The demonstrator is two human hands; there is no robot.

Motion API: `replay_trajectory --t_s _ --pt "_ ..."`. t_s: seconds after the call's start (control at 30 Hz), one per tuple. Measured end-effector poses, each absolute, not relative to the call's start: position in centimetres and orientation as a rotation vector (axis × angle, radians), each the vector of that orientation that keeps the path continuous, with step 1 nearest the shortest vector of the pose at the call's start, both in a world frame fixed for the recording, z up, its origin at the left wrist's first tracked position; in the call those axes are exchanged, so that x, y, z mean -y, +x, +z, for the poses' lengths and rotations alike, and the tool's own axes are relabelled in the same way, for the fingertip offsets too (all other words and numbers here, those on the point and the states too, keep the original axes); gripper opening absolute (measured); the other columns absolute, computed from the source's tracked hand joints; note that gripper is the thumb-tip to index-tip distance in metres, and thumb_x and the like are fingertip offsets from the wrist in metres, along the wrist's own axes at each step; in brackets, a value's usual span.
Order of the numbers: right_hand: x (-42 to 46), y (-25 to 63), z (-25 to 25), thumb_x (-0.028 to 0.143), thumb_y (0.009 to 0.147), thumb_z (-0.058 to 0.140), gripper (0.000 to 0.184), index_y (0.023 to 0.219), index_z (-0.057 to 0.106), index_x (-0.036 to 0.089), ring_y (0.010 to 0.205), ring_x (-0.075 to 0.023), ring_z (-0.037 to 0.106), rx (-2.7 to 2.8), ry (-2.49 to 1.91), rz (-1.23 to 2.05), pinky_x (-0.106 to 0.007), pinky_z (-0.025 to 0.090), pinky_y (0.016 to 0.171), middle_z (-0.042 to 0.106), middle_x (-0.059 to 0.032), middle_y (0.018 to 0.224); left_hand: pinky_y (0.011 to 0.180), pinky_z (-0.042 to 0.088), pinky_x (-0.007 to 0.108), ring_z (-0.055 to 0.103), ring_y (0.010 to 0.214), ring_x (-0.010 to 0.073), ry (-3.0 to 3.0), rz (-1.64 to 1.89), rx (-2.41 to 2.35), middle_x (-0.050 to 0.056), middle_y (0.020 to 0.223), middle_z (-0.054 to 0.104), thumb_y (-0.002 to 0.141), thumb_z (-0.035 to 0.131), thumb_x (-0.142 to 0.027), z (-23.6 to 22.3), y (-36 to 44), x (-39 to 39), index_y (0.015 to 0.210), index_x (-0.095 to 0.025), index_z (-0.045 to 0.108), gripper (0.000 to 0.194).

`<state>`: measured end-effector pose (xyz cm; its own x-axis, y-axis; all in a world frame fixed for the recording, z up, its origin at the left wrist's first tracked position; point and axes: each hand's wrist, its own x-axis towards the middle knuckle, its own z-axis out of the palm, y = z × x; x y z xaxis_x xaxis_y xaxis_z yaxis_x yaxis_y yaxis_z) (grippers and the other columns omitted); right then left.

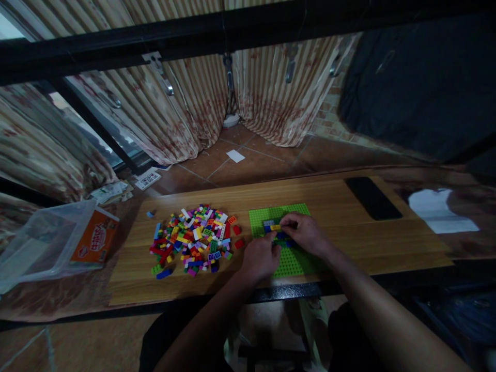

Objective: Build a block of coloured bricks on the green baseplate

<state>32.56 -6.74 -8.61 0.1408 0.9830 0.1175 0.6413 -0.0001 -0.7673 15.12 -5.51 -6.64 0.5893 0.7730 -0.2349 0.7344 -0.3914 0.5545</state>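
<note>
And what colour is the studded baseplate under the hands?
The baseplate is green, a bright lime shade; it shows in the head view.

Green studded baseplate [289, 266] lies flat, near and slightly right; a small yellow brick [275, 227] is on its left part, beside a greyish brick [267, 223]; blue bricks [281, 235] lie just nearer.

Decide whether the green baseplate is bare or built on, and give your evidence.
Built on: blue bricks and a greyish piece show on the green baseplate, near the left hand and right hand.
</note>
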Motion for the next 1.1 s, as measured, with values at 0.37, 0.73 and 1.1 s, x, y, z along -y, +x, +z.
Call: replay_trajectory --t_s 0.37,0.73,1.1 --pt "6.62 32.50 -8.76 0.017 0.074 0.058 0.008 0.072 0.065 0.021 0.069 -0.0152 0.059 1.584 -1.742 0.605 -0.028 0.045 0.066 0.066 -0.0015 0.075 0.085 0.053 0.040 0.067 0.097 0.0291 2.353 -0.079 -1.178 0.016 0.105 0.071 0.092 0.041 -0.033 -5.99 15.42 5.84 0.137 -0.015 0.047 0.048" --pt "6.44 32.21 -9.14 0.013 0.075 0.056 0.014 0.074 0.067 0.021 0.070 -0.0149 0.060 1.645 -1.743 0.559 -0.028 0.046 0.067 0.065 -0.0015 0.076 0.084 0.053 0.042 0.067 0.097 0.0307 2.409 -0.087 -1.195 0.018 0.104 0.070 0.093 0.039 -0.033 -6.13 15.75 6.25 0.137 -0.011 0.044 0.050" --pt "6.61 33.03 -9.44 0.020 0.074 0.061 0.008 0.079 0.067 0.021 0.073 -0.0145 0.062 1.523 -1.644 0.766 -0.028 0.049 0.070 0.068 -0.0010 0.080 0.083 0.053 0.041 0.068 0.093 0.0294 2.349 -0.007 -1.218 0.015 0.101 0.071 0.092 0.042 -0.034 -6.34 15.53 6.29 0.139 -0.014 0.044 0.050"
